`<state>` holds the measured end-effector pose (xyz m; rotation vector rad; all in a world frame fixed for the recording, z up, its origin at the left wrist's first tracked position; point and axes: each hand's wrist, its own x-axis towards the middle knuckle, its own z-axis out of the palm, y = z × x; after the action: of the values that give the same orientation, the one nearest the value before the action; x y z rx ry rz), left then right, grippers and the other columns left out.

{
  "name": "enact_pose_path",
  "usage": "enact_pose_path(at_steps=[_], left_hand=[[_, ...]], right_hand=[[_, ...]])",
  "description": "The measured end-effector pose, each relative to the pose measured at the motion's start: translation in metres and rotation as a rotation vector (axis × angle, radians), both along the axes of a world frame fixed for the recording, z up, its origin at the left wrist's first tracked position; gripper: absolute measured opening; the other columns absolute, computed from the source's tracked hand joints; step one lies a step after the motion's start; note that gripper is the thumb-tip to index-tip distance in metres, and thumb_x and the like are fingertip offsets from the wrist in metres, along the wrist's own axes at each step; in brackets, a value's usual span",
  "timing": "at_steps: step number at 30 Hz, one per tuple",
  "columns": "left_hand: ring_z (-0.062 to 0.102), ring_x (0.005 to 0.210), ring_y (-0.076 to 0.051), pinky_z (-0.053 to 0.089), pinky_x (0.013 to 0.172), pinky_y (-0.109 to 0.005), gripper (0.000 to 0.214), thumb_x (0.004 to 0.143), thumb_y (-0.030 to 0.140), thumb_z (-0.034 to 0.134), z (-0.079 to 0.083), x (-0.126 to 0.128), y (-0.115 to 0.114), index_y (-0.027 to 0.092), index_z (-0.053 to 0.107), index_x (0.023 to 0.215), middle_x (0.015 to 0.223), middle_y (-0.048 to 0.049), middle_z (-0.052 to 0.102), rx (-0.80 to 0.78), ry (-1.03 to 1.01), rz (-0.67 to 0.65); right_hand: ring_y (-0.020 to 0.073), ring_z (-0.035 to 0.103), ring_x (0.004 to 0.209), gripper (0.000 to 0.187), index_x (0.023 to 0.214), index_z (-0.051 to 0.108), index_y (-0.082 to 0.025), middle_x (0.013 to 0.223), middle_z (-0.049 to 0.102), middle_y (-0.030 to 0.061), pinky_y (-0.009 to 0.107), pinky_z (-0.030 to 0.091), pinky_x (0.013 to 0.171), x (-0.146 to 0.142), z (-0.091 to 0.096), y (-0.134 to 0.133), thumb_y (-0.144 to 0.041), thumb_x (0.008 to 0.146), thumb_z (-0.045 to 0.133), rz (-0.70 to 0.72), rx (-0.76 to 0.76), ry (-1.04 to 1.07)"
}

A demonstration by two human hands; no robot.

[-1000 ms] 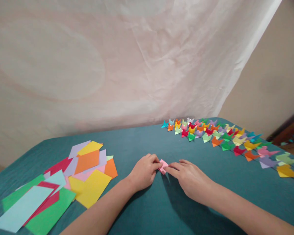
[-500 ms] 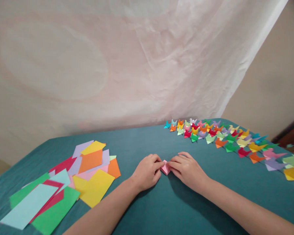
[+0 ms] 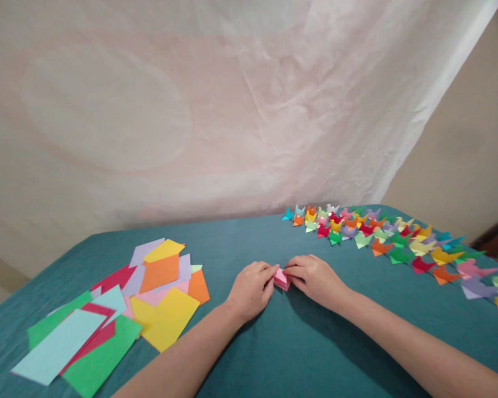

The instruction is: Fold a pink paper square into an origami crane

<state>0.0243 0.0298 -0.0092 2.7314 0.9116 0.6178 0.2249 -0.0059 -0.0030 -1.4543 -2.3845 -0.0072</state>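
Note:
A small piece of folded pink origami paper point(image 3: 281, 279) is between my two hands, at the middle of the table. My left hand point(image 3: 252, 288) grips its left side, with thumb and fingers bent around the edge. On the other side, my right hand point(image 3: 314, 277) pinches the paper's right edge between thumb and fingertips. The folds under my fingertips are partly hidden.
Loose coloured paper sheets, among them a yellow sheet point(image 3: 172, 318) and a pale blue sheet point(image 3: 62, 345), overlap on the left. Rows of folded paper birds point(image 3: 382, 247) stand on the right. A teal cloth point(image 3: 240, 237) covers the table; a pale sheet point(image 3: 232, 110) hangs behind.
The pink paper has gone from a pointed shape to a more block-like one between my fingers. My right hand's raised fingers have come down closer together. The whole view has shifted slightly.

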Motion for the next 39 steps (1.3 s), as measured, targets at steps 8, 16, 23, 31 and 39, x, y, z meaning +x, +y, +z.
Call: enact_pose_path(at_steps=[8, 16, 23, 31, 39], left_hand=[[0.055, 0.094, -0.019, 0.043, 0.088, -0.034, 0.035, 0.085, 0.022, 0.044, 0.003, 0.001, -0.003, 0.019, 0.053, 0.119, 0.106, -0.0064, 0.061, -0.016, -0.035, 0.016], [0.054, 0.095, -0.02, 0.044, 0.086, -0.035, 0.035, 0.085, 0.026, 0.047, 0.002, 0.0, -0.002, 0.02, 0.054, 0.119, 0.104, -0.0063, 0.061, -0.035, -0.025, 0.024], [0.054, 0.093, -0.02, 0.043, 0.085, -0.032, 0.037, 0.082, 0.024, 0.051, -0.001, 0.0, 0.0, 0.021, 0.053, 0.119, 0.102, -0.0049, 0.059, -0.046, -0.025, 0.044], [0.054, 0.086, -0.018, 0.044, 0.079, -0.028, 0.036, 0.082, 0.03, 0.053, -0.003, 0.001, 0.002, 0.022, 0.056, 0.117, 0.09, -0.0036, 0.058, -0.123, -0.065, 0.089], [0.055, 0.077, -0.015, 0.044, 0.074, -0.025, 0.037, 0.079, 0.026, 0.056, -0.003, 0.001, 0.007, 0.02, 0.059, 0.115, 0.087, -0.0025, 0.061, -0.263, -0.179, 0.079]], right_hand=[[0.0158, 0.054, 0.088, 0.021, 0.099, 0.065, -0.02, 0.094, 0.063, 0.0049, 0.03, 0.041, 0.08, -0.008, -0.004, -0.006, -0.016, 0.086, 0.049, 0.019, 0.033, 0.117], [0.0149, 0.054, 0.081, 0.02, 0.073, 0.066, -0.02, 0.08, 0.062, 0.0022, 0.029, 0.041, 0.078, -0.021, 0.0, -0.004, -0.013, 0.084, 0.05, -0.01, -0.072, 0.29], [0.0125, 0.055, 0.071, 0.02, 0.073, 0.067, -0.018, 0.078, 0.059, 0.0026, 0.024, 0.043, 0.066, -0.023, -0.014, 0.003, -0.014, 0.084, 0.05, -0.041, -0.141, 0.527], [0.0128, 0.053, 0.064, 0.015, 0.083, 0.068, -0.018, 0.077, 0.06, 0.0031, 0.024, 0.042, 0.061, -0.024, -0.021, 0.008, -0.016, 0.082, 0.054, -0.103, -0.108, 0.582], [0.0129, 0.055, 0.065, 0.015, 0.085, 0.069, -0.019, 0.079, 0.062, 0.0037, 0.025, 0.043, 0.063, -0.024, -0.024, 0.01, -0.019, 0.081, 0.055, -0.137, -0.093, 0.603]])
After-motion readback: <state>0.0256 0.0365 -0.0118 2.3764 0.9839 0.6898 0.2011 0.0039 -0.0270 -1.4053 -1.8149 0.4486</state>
